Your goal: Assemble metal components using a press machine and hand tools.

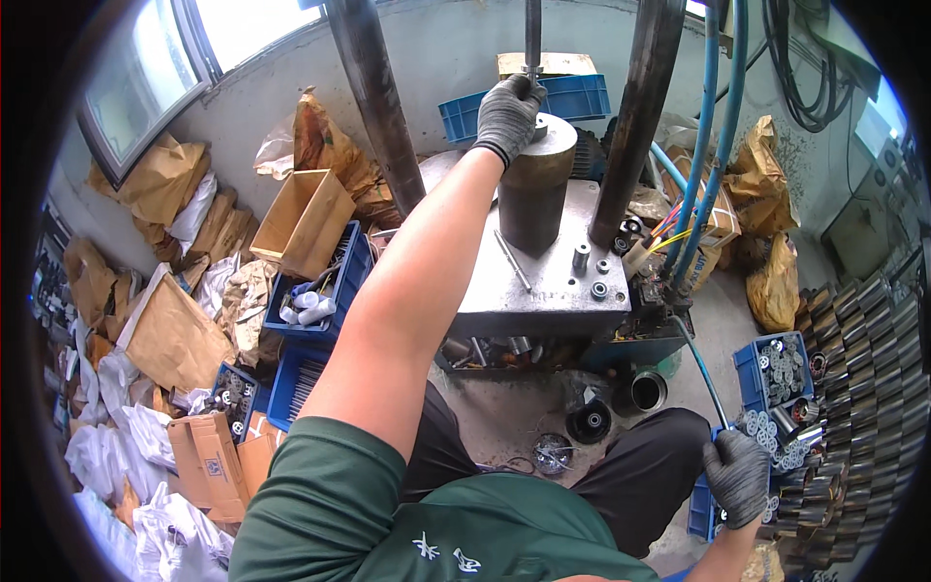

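My left hand, in a grey knitted glove, reaches forward over a thick steel cylinder that stands upright on the press table. Its fingers are closed at the lower end of the vertical press rod; what they pinch there is mostly hidden by the glove. A small round metal piece shows on the cylinder's top beside the hand. Low on the right, my gloved right hand is wrapped round the end of a long blue-green lever. A thin metal rod and several small round parts lie on the press table.
Two dark columns flank the cylinder. Blue hoses run down at right. Blue bins of metal parts and stacked tubes stand right; a wooden box, bins and paper sacks crowd the left.
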Motion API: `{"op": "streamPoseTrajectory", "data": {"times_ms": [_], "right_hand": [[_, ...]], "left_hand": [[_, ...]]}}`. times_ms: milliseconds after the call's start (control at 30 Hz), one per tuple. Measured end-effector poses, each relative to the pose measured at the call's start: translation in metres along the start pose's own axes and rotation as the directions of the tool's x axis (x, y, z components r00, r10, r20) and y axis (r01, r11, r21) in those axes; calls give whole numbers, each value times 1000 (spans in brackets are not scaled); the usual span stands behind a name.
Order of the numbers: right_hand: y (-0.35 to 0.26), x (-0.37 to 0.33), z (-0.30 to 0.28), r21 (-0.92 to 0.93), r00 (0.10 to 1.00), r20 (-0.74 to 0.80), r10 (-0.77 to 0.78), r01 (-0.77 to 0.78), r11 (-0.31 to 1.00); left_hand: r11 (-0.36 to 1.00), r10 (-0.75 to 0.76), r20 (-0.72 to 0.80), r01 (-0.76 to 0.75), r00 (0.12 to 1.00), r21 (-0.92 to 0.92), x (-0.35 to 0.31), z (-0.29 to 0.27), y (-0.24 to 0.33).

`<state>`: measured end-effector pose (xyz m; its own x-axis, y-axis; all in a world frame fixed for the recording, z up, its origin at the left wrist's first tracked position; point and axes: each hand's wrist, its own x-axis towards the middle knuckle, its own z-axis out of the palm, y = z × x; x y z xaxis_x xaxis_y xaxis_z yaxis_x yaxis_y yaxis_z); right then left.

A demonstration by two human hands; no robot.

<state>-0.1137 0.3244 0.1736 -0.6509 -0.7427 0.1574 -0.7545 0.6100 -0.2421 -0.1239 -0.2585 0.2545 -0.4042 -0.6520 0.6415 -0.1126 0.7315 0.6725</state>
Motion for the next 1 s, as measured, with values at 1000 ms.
{"op": "streamPoseTrajectory", "data": {"times_ms": [1000], "right_hand": [[11, 0, 5, 68, 998, -61, -5, 9, 998]], "left_hand": [[991, 25, -6, -26, 1000, -133, 1, 4, -14]]}}
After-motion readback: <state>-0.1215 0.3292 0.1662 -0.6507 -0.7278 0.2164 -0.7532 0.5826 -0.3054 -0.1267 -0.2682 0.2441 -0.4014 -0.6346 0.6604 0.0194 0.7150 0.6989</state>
